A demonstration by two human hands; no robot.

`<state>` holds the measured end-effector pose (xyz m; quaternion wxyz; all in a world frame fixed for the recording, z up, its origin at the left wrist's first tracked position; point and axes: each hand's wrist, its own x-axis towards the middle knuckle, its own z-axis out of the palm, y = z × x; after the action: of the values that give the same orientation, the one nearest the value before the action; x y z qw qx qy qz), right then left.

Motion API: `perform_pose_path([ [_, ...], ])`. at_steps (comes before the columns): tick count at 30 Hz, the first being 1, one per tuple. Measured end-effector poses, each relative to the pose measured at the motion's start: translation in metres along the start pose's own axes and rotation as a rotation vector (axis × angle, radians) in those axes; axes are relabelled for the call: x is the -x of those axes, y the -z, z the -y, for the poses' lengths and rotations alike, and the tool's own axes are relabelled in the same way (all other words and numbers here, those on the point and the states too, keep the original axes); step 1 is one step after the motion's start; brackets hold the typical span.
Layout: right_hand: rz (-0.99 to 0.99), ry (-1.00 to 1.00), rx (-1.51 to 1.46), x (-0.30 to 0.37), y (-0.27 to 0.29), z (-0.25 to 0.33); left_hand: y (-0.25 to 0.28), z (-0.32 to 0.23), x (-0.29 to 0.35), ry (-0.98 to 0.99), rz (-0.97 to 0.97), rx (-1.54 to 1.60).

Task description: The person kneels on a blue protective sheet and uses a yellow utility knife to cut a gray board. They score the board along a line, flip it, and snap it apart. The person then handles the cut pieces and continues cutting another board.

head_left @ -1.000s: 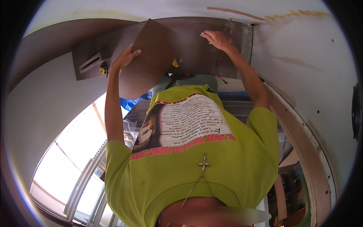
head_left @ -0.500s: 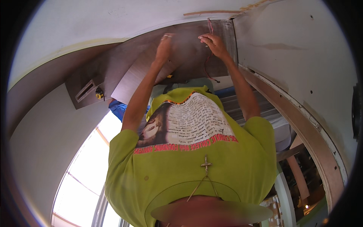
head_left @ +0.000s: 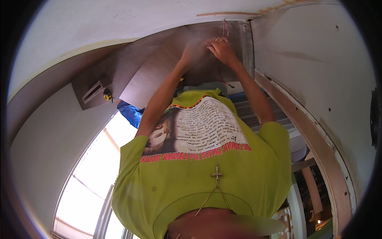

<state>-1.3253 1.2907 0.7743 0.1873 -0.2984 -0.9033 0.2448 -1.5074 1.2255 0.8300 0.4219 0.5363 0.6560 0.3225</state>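
My right hand (head_left: pixel 223 51) is raised at the brown panel (head_left: pixel 159 57), its fingers bent and drawn together toward the left hand. Whatever lies between those fingertips is too small to make out. Close beside it, my left hand (head_left: pixel 194 51) is smeared, its fingers lost in haze. A thin red wire (head_left: pixel 227 28) comes out near the panel's top edge and runs down behind my right hand. Below that hand it shows again and hangs to a dark end (head_left: pixel 230 86).
A yellow-and-black tape measure (head_left: pixel 107 95) lies by a rectangular slot (head_left: pixel 92 91) in the panel at the left. Blue sheeting (head_left: pixel 130 114) sits below it. A white wall (head_left: pixel 306 59) stands at the right, with a wooden edge strip (head_left: pixel 306 115). A bright window (head_left: pixel 89 179) is lower left.
My left hand has moved right, toward the right hand, and the gap between them has narrowed. My right hand has shifted slightly left against the panel. The view has moved a little.
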Motion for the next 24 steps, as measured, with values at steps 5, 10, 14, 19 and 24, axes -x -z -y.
perform_pose_path([
  [5, -0.130, 0.107, 0.018, -0.011, -0.006, 0.004, 0.001, -0.007, 0.005, 0.028, -0.028, -0.185],
  [10, -0.164, 0.172, 0.091, -0.024, -0.011, 0.006, 0.009, -0.003, 0.008, 0.061, -0.045, -0.168],
  [14, -0.141, 0.229, 0.206, -0.029, -0.018, 0.007, 0.007, 0.007, 0.006, 0.040, -0.037, -0.152],
  [19, -0.186, 0.249, 0.151, -0.033, -0.023, 0.006, 0.001, 0.003, 0.004, 0.243, -0.010, 0.017],
  [24, -0.065, 0.211, 0.224, -0.027, -0.023, 0.008, 0.001, -0.007, 0.009, 0.506, 0.010, 0.433],
])
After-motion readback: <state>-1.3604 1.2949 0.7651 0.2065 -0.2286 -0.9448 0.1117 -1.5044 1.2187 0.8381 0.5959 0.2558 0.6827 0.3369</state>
